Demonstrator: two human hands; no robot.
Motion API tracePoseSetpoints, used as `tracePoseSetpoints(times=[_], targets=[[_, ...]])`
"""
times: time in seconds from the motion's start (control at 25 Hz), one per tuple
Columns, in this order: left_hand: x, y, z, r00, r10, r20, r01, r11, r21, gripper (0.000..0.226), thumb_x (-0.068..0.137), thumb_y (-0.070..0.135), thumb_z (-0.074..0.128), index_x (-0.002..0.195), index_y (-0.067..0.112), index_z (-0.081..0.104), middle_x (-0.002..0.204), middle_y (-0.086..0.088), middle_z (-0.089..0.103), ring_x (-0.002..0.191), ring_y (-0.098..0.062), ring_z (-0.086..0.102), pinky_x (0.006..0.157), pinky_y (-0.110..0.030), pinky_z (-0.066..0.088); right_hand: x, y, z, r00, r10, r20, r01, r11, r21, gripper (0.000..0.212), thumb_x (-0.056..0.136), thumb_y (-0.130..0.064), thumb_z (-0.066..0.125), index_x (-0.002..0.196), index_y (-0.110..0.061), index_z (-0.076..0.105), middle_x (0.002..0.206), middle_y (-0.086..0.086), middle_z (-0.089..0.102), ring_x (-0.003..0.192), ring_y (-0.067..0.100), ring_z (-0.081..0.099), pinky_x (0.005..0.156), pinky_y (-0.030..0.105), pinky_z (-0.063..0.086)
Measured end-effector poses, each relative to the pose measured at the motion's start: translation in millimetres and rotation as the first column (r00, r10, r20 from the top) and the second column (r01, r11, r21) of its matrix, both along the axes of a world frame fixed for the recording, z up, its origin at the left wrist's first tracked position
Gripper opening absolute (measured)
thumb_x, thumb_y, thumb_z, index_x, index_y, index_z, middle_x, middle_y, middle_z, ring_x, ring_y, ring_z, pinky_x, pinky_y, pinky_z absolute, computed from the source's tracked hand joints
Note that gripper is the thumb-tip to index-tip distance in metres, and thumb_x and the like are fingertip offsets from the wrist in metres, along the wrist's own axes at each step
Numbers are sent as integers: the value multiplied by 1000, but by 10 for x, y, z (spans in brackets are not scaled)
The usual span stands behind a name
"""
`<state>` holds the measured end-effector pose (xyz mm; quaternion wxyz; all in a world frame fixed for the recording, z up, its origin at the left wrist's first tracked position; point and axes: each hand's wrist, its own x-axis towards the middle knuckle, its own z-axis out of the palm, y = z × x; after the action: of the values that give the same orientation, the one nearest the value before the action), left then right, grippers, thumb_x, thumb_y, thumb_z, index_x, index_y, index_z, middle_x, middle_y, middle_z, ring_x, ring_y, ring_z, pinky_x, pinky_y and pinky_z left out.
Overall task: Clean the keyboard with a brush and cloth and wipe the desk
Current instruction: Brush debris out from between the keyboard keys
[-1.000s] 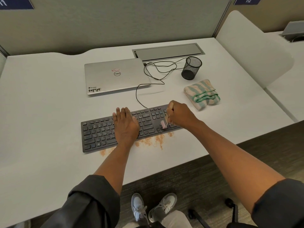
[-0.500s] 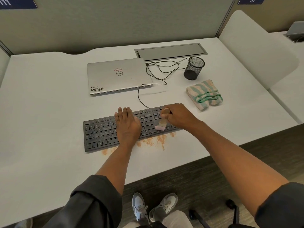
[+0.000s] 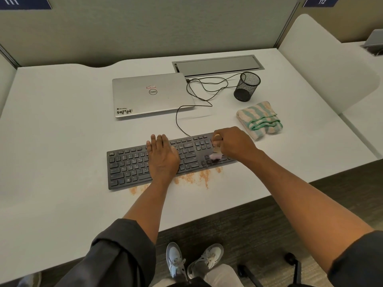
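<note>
- Keyboard [image 3: 128, 166] is lying near the desk [image 3: 51, 141] front edge, orange crumbs [image 3: 194, 178] sitting just in front of it.
- Left hand [image 3: 162, 157] is pressing flat on the keys mid-board, fingers straight and together.
- Right hand [image 3: 234, 142] is gripping the brush [image 3: 216, 150], fingers curled round its handle, bristles touching the keyboard's right end.
- Cloth [image 3: 259, 119] is lying folded right of the keyboard, apart from it.

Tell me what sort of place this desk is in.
Probably a shared office or study room with numbered cubicles: a blue sign reading 112 tops the grey fabric partition, a white divider panel separates the next desk, and a closed silver laptop sits by a grey cable hatch.
</note>
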<state>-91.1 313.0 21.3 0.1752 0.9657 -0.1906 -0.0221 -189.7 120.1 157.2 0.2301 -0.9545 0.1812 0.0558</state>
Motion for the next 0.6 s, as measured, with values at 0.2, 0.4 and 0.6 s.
tracePoseSetpoints(times=[0.2,0.4,0.6], targets=[[1,-4,-3,1000,-4,8,4,1000,0,59,101,28,32,153,-1,26,158,-18,32,153,-36,14,127,-49,6,33,163,-17,988,-68,138,49,989,139,15,89,-16,55,78,-23,64,82,-4,68,77,15,61,67,29,45],[-6,-6,3,1000,-1,5,1,1000,2,59,102,28,33,153,-1,26,158,-18,32,153,-36,14,127,-49,6,-74,220,-134,997,27,-75,-21,997,73,22,89,-5,51,70,-4,62,77,13,67,68,22,59,60,32,44],[-4,5,-5,1000,1,11,-1,1000,6,59,102,28,32,153,-1,26,158,-18,32,153,-36,14,127,-49,6,-6,232,-67,985,-124,120,101,978,182,21,88,-8,48,71,-15,58,81,-1,67,75,15,62,60,24,46]])
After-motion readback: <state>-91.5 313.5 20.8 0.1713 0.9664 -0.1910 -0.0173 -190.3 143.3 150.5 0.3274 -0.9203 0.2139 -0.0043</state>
